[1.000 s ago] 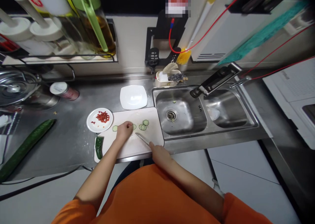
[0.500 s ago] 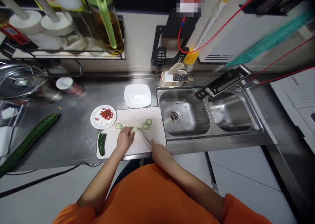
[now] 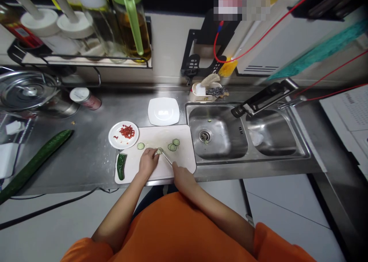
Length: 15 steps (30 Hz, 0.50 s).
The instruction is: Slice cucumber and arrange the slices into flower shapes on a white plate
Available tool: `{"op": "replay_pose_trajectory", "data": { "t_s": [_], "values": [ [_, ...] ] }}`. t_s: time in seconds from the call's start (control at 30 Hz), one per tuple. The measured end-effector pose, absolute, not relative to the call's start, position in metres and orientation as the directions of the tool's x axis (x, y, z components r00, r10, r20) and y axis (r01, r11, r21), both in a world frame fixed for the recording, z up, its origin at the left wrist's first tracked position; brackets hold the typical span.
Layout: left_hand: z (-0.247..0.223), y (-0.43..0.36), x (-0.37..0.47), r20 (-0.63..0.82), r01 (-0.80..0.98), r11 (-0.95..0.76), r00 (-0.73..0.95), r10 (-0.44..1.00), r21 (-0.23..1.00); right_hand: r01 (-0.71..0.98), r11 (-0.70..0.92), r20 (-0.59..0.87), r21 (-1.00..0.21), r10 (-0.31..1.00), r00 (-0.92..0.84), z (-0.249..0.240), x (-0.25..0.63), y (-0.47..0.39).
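Observation:
On a white cutting board (image 3: 155,172), my left hand (image 3: 148,163) has its fingers closed on a pale green cucumber slice (image 3: 159,150). My right hand (image 3: 183,178) grips the handle of a knife (image 3: 167,158); its blade tip meets that slice, edge-on to me. Several cucumber slices (image 3: 173,144) lie to the right of the knife, and a single one (image 3: 140,146) lies above my left hand. A dark green cucumber piece (image 3: 121,166) rests at the board's left edge. How deep the blade sits in the slice I cannot tell.
A round plate (image 3: 114,142) with chopped red bits overlaps the board's upper left corner. Behind the board stands a square white plate (image 3: 163,111). To the right is a double sink (image 3: 218,126). A whole cucumber (image 3: 37,160) and a lidded pot (image 3: 61,106) are at the left.
My right hand and the knife have moved slightly left, and the blade has turned from showing its flat side to edge-on at the slice. The whole view has shifted a little.

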<state>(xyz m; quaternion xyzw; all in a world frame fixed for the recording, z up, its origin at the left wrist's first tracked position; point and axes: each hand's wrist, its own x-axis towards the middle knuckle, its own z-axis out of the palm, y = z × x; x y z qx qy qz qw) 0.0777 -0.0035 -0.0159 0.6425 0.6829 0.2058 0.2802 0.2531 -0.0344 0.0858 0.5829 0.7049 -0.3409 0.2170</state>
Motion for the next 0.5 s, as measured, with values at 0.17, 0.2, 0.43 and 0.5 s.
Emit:
{"op": "replay_pose_trajectory", "data": {
  "t_s": [0.17,0.2,0.43,0.5],
  "values": [
    [-0.0179,-0.0031,0.0773,-0.095,0.756,0.083,-0.028,0.995,0.649,0.968,0.07,-0.712,-0.241,0.665,-0.225,0.0869,0.2514,-0.0337],
    [-0.0185,-0.003,0.0772,-0.094,0.755,0.084,-0.029,0.995,0.651,0.966,0.066,-0.71,-0.249,0.666,-0.228,0.0863,0.2513,-0.0338],
    [-0.0189,-0.0009,0.0777,-0.113,0.762,0.098,-0.033,0.993,0.641,0.961,0.051,-0.719,-0.273,0.653,-0.239,0.0799,0.2483,-0.0348],
    [-0.0175,0.0005,0.0782,-0.123,0.764,0.112,-0.043,0.991,0.635,0.959,0.05,-0.711,-0.279,0.66,-0.241,0.0799,0.2485,-0.036]
  ]
}}
